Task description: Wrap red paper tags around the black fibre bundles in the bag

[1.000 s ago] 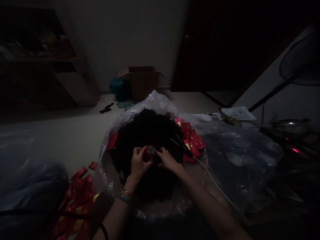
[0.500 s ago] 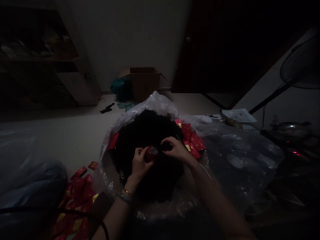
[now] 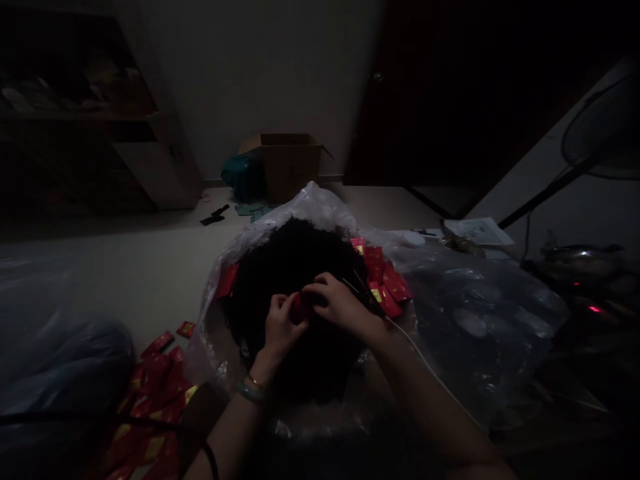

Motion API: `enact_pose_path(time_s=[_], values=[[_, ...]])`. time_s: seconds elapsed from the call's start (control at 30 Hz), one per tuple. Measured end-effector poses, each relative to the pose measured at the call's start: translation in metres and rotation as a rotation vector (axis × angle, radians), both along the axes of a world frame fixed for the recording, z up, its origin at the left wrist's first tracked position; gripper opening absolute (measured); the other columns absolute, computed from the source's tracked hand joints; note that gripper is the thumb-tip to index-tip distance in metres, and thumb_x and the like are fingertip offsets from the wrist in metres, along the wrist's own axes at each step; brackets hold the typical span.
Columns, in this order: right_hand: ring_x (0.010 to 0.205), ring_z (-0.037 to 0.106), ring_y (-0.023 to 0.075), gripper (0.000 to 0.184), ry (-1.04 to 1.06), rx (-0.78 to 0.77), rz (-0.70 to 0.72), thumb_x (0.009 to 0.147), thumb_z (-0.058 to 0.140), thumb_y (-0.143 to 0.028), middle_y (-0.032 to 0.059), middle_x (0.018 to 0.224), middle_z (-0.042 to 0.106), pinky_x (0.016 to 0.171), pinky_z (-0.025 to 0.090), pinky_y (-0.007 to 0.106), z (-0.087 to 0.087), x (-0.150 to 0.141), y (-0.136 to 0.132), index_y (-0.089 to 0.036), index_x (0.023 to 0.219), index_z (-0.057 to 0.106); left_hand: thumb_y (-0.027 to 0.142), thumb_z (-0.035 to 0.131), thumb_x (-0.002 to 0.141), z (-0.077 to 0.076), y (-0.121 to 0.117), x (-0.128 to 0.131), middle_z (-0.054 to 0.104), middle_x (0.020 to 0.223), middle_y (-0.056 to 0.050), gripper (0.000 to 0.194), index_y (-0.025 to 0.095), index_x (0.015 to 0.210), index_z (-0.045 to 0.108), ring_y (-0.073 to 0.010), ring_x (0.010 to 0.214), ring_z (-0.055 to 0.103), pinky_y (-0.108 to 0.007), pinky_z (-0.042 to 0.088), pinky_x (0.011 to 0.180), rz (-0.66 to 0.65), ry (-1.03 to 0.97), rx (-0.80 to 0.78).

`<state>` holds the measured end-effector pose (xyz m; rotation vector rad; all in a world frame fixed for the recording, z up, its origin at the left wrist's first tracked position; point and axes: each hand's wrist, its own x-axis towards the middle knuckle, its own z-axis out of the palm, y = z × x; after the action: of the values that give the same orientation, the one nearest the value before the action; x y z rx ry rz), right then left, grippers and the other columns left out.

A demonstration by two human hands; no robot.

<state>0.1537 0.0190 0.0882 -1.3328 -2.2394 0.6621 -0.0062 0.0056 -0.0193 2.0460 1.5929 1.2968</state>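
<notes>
My left hand (image 3: 284, 325) is closed around a small red foil packet (image 3: 299, 309), held upright over a large heap of black, loose, leaf-like material (image 3: 300, 250). My right hand (image 3: 327, 299) has its curled fingertips at the packet's top, covering its mouth. What those fingers pinch is too dark to make out. Under the heap spreads a clear plastic sheet or bag (image 3: 320, 200), its edges raised all around. Several flat red packets (image 3: 393, 280) lie at the heap's right side, close to a dark-handled tool with thin metal prongs (image 3: 357, 287) and a white cord.
More red packets (image 3: 157, 380) are piled on the floor at lower left, near a bulky plastic bag (image 3: 65, 373). Clear plastic (image 3: 465, 313) covers things on the right. Behind stand an open cardboard box (image 3: 291, 167) and a teal bag (image 3: 243, 179). A fan (image 3: 605, 130) is at far right.
My right hand lifted off the heap, rose to the right of the packet, then came left onto its mouth. The silvery opening seen before is now covered. My left hand has stayed nearly still.
</notes>
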Motion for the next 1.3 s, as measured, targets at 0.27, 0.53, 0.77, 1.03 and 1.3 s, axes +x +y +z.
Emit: enact_pose_path(time_s=[0.27, 0.53, 0.77, 1.03, 1.3], values=[[0.102, 0.057, 0.0170, 0.049, 0.076, 0.065, 0.060, 0.072, 0.061, -0.006, 0.0061, 0.112, 0.057, 0.089, 0.046, 0.032, -0.001, -0.008, -0.004, -0.022, 0.118, 0.055, 0.020, 0.065, 0.066, 0.000, 0.000, -0.001, 0.046, 0.097, -0.005, 0.045, 0.019, 0.111, 0.057, -0.0170, 0.082, 0.057, -0.029, 0.053, 0.070, -0.008, -0.001, 0.000], [0.093, 0.057, 0.0191, 0.042, -0.116, -0.024, 0.037, 0.079, 0.054, -0.010, 0.0071, 0.095, 0.061, 0.081, 0.047, 0.032, 0.001, -0.010, -0.008, -0.019, 0.120, 0.055, 0.019, 0.066, 0.064, -0.002, 0.001, -0.002, 0.045, 0.096, -0.004, 0.048, 0.020, 0.111, 0.056, -0.0167, 0.081, 0.056, -0.029, 0.053, 0.069, -0.022, -0.021, -0.026], [0.100, 0.050, 0.0203, 0.041, 0.064, 0.151, 0.002, 0.078, 0.053, -0.006, 0.0076, 0.108, 0.058, 0.091, 0.044, 0.039, -0.008, -0.004, -0.006, -0.020, 0.117, 0.054, 0.019, 0.067, 0.063, -0.003, 0.001, -0.004, 0.045, 0.100, -0.005, 0.060, 0.019, 0.121, 0.050, -0.0185, 0.086, 0.057, -0.033, 0.053, 0.075, -0.032, -0.042, -0.058], [0.096, 0.054, 0.0224, 0.033, -0.239, -0.042, 0.052, 0.077, 0.066, -0.021, 0.0106, 0.110, 0.052, 0.082, 0.049, 0.038, -0.015, -0.010, -0.016, -0.020, 0.110, 0.061, 0.020, 0.069, 0.066, -0.002, 0.000, -0.002, 0.045, 0.097, -0.004, 0.058, 0.021, 0.121, 0.050, -0.0172, 0.081, 0.057, -0.033, 0.053, 0.073, -0.062, -0.070, -0.070], [0.081, 0.057, 0.0138, 0.027, 0.025, 0.049, 0.022, 0.083, 0.055, -0.011, 0.0041, 0.093, 0.059, 0.075, 0.048, 0.027, -0.011, -0.004, -0.008, -0.024, 0.105, 0.066, 0.023, 0.068, 0.069, -0.003, 0.000, 0.001, 0.045, 0.094, -0.003, 0.047, 0.020, 0.114, 0.053, -0.0155, 0.078, 0.057, -0.030, 0.052, 0.070, -0.033, -0.075, -0.054]])
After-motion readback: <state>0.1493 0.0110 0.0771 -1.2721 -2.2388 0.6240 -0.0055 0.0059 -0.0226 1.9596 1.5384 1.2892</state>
